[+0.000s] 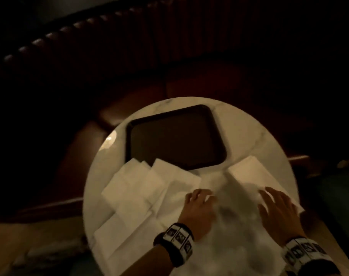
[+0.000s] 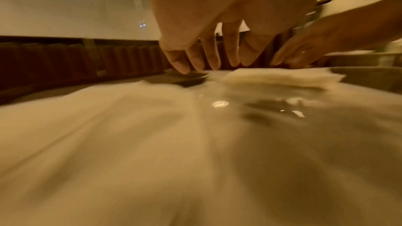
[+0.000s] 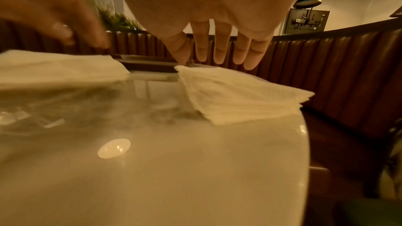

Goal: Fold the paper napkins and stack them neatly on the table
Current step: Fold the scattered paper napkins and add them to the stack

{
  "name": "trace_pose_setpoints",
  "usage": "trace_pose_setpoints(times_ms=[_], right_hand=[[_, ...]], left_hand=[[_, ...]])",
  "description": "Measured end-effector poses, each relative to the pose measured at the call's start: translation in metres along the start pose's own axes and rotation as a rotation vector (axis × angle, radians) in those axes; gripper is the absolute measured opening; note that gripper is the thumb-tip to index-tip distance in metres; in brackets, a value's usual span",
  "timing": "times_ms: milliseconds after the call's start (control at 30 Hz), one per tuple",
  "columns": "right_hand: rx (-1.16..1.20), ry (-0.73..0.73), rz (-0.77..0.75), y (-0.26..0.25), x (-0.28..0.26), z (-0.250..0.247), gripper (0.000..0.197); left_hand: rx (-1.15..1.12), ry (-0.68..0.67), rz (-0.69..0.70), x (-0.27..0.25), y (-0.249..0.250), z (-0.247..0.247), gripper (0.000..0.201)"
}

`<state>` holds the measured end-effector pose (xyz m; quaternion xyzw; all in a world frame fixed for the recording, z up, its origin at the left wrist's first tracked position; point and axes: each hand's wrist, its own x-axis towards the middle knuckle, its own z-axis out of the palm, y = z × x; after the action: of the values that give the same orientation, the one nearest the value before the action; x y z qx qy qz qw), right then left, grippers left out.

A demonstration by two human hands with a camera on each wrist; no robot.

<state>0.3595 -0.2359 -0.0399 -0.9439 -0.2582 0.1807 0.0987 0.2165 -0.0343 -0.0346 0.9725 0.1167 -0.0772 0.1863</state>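
The round marble counter carries a dark tray. Loose napkins lie left of the tray's near edge, a folded stack right. Both left hand and right hand are relaxed, holding nothing. A brown padded bench curves behind.

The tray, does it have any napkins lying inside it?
No, the tray interior shows bare and dark; the napkins lie on the table beside it.
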Motion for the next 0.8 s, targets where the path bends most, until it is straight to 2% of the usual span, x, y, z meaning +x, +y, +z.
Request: trace_pose_setpoints(times_ms=[100,167,200,267,333,467,667,800], right_hand=[[0.0,0.011,-0.034,-0.025,-0.024,0.005,0.041],[-0.003,0.022,-0.104,-0.038,-0.042,0.017,0.036],[-0.001,0.052,-0.154,-0.044,-0.053,0.026,0.034],[0.049,0.149,-0.225,-0.058,-0.076,0.04,0.049],[0.098,0.176,-0.241,-0.074,-0.102,0.053,0.052],[0.09,0.173,-0.28,-0.096,-0.134,0.062,0.05],[0.028,0.129,-0.262,-0.108,-0.158,0.053,0.048],[0.036,0.072,-0.229,-0.105,-0.161,0.045,0.05]], left_hand=[[-0.039,-0.016,-0.401,-0.085,-0.06,-0.003,0.043],[-0.068,0.007,-0.62,-0.14,-0.096,-0.004,0.039],[-0.087,0.025,-0.7,-0.162,-0.113,-0.004,0.039],[-0.107,0.044,-0.8,-0.194,-0.141,-0.002,0.041],[-0.133,0.04,-0.807,-0.209,-0.159,0.005,0.042],[-0.146,0.08,-0.727,-0.211,-0.167,0.011,0.036],[-0.098,0.117,-0.697,-0.204,-0.163,0.006,0.024],[-0.027,0.09,-0.642,-0.203,-0.157,-0.007,0.025]])
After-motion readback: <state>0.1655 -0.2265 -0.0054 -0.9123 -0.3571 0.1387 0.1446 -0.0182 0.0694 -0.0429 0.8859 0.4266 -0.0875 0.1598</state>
